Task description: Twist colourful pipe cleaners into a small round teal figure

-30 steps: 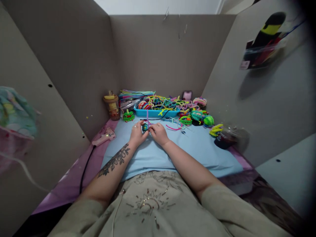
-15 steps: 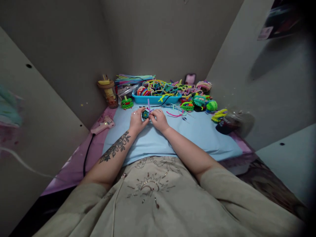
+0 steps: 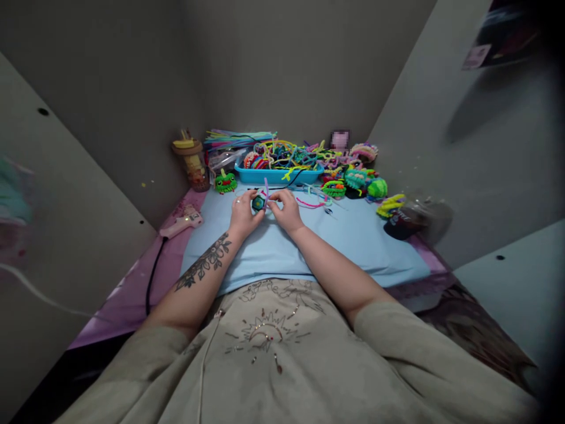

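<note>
Between my hands is a small round piece in teal and dark green with a yellowish centre, seemingly made of bent pipe cleaners. My left hand grips it from the left with thumb and fingers. A purple pipe cleaner stands upright at its right side. My right hand pinches near the lower part of that purple stem; the fingertips partly hide the contact. Just right of my right hand, a bent pink pipe cleaner lies on the light blue cloth.
Behind my hands stands a blue tray heaped with coloured pipe cleaners. A green frog-like figure and a tumbler are at back left, a pink glue gun at left. Fuzzy figures and a dark-filled clear cup stand right.
My right fingers have shifted slightly away from the round piece, and more of its teal face shows. The whole view has moved a little.
</note>
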Demonstrator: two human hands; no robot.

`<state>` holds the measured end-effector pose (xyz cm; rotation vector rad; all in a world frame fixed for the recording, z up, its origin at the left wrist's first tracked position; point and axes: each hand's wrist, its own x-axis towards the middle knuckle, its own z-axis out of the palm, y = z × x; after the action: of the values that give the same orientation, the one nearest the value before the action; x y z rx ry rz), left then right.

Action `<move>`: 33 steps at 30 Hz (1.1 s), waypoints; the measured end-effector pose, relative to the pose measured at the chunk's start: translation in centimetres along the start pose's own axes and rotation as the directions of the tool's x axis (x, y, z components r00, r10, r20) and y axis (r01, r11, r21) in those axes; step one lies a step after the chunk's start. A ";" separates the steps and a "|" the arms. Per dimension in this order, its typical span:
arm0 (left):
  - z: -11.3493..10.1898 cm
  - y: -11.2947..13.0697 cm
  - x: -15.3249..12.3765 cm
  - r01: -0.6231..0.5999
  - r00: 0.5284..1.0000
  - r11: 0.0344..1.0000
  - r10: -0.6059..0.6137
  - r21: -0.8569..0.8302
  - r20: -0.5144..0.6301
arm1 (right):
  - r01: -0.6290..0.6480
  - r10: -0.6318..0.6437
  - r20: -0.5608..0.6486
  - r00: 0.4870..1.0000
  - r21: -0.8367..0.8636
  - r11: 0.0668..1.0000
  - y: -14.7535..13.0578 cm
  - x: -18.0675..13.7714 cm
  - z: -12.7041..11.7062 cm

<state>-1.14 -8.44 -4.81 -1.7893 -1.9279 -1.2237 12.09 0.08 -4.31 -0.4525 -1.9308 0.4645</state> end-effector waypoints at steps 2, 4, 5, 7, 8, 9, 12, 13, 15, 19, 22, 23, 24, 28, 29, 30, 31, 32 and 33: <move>0.0 -0.1 0.0 -0.015 1.000 1.000 0.015 -0.019 0.002 | 0.022 -0.022 0.016 1.000 -0.002 1.000 0.3 0.0 -0.1; -0.1 0.0 -0.1 -0.023 1.000 0.999 0.023 -0.031 0.010 | 0.044 -0.043 0.044 0.998 -0.005 0.999 0.5 0.0 -0.2; -0.2 0.0 -0.1 -0.021 1.000 0.999 0.021 -0.032 0.014 | 0.055 -0.054 0.054 0.997 -0.008 0.998 0.5 0.0 -0.3; -0.3 0.1 -0.1 -0.009 1.000 1.000 0.010 -0.030 0.021 | 0.077 -0.076 0.066 0.995 -0.015 0.997 0.5 0.0 -0.4; -0.4 0.2 -0.1 -0.001 1.000 1.000 0.002 -0.028 0.024 | 0.085 -0.083 0.071 0.994 -0.018 0.996 0.4 -0.1 -0.5; -0.4 0.2 -0.1 0.009 1.000 1.000 -0.008 -0.024 0.026 | 0.083 -0.081 0.071 0.994 -0.021 0.996 0.3 -0.1 -0.5; -0.5 0.2 0.0 0.042 0.999 0.999 -0.042 0.001 0.021 | 0.016 -0.015 0.034 0.999 -0.024 1.000 0.1 -0.2 -0.5; -0.5 0.2 0.0 0.047 0.999 0.999 -0.047 0.014 0.017 | -0.021 0.022 0.018 1.000 -0.017 1.000 0.0 -0.2 -0.4; -0.5 0.3 0.0 0.042 0.999 0.998 -0.042 0.049 0.015 | -0.101 0.100 0.019 0.995 0.026 0.995 -0.1 -0.2 -0.2; -0.5 0.6 0.1 0.017 0.998 0.992 -0.024 0.123 0.053 | -0.246 0.231 0.113 0.966 0.147 0.958 0.0 -0.1 0.3; -0.7 0.9 0.2 0.011 0.995 0.989 -0.025 0.147 0.092 | -0.284 0.260 0.154 0.953 0.164 0.945 0.0 0.0 0.5; -0.8 1.0 0.2 0.007 0.994 0.989 -0.023 0.148 0.105 | -0.281 0.257 0.156 0.954 0.163 0.946 0.0 0.0 0.5; -0.9 1.1 0.2 0.002 0.993 0.989 -0.020 0.145 0.120 | -0.272 0.248 0.155 0.956 0.163 0.948 0.0 0.0 0.4; -1.2 1.3 0.1 -0.019 0.987 0.993 0.000 0.113 0.163 | -0.203 0.184 0.128 0.974 0.155 0.967 0.1 0.1 0.0; -1.2 1.3 0.1 -0.023 0.986 0.995 0.006 0.101 0.165 | -0.185 0.168 0.117 0.979 0.154 0.971 0.2 0.1 -0.1; -1.2 1.3 0.1 -0.025 0.987 0.996 0.010 0.090 0.163 | -0.168 0.152 0.105 0.983 0.155 0.974 0.2 0.2 -0.2; -1.3 1.3 0.0 -0.027 0.987 0.996 0.014 0.079 0.159 | -0.152 0.138 0.095 0.986 0.160 0.975 0.2 0.2 -0.3; -1.3 1.3 0.0 -0.029 0.988 0.997 0.018 0.070 0.154 | -0.137 0.124 0.087 0.988 0.166 0.977 0.3 0.3 -0.4; -1.2 1.3 0.0 -0.031 0.989 0.998 0.022 0.062 0.148 | -0.123 0.111 0.081 0.991 0.172 0.977 0.3 0.3 -0.5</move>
<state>-0.39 -9.42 -3.49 -1.9145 -1.9904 -1.0343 12.45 0.53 -4.07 -0.4406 -1.9176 0.7307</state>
